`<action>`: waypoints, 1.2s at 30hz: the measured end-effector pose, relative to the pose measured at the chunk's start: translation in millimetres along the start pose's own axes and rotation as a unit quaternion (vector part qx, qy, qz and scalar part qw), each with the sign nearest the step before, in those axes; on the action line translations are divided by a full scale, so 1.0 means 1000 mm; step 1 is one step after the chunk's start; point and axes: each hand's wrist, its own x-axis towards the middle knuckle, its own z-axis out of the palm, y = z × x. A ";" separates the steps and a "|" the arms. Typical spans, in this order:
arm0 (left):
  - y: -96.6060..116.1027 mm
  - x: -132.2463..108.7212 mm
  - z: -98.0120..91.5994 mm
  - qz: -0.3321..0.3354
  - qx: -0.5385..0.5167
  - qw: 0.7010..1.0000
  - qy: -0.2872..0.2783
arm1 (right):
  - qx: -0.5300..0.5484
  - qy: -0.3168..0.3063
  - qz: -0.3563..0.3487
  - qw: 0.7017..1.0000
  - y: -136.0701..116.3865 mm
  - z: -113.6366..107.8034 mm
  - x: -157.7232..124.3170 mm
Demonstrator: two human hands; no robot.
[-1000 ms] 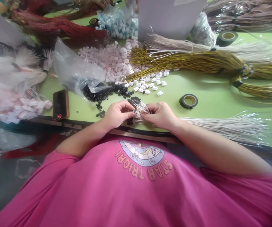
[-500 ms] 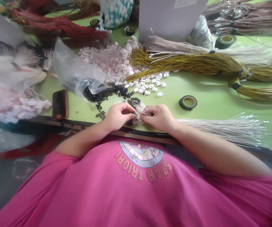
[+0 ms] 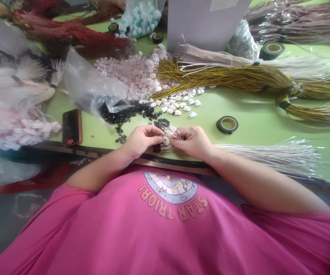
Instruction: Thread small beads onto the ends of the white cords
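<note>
My right hand [image 3: 193,142] is closed around a bundle of white wires [image 3: 171,131]. Small black connectors [image 3: 162,123] cap the wires' near ends, and the long tails [image 3: 268,154] run out to the right along the table edge. My left hand [image 3: 143,142] meets the bundle from the left, thumb and forefinger pinched at a small black connector beside the wire ends; the fingertips partly hide it. Loose black connectors [image 3: 121,138] lie scattered just left of that hand, joining a larger black heap [image 3: 116,112] behind it.
A phone [image 3: 71,128] lies at the left by pale connector bundles [image 3: 24,130]. Behind my hands are a clear plastic bag [image 3: 90,82] and a pile of white connectors [image 3: 133,72]. Yellow wire bundles [image 3: 239,78] and a black tape roll [image 3: 227,124] are to the right.
The bag of blue and white pieces at the back has shifted and changed shape. My left fingertips have drawn slightly left; my right hand keeps its hold on the wires.
</note>
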 end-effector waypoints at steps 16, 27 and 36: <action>0.003 -0.015 0.007 0.148 0.259 0.953 0.054 | -0.043 0.019 -0.001 0.999 -0.002 0.003 -0.001; 0.004 -0.013 0.006 0.154 0.298 0.942 0.010 | -0.047 0.002 -0.001 0.999 -0.002 0.006 -0.001; -0.001 -0.016 0.003 0.204 0.332 0.921 -0.016 | -0.050 -0.044 -0.018 0.998 0.001 0.003 0.000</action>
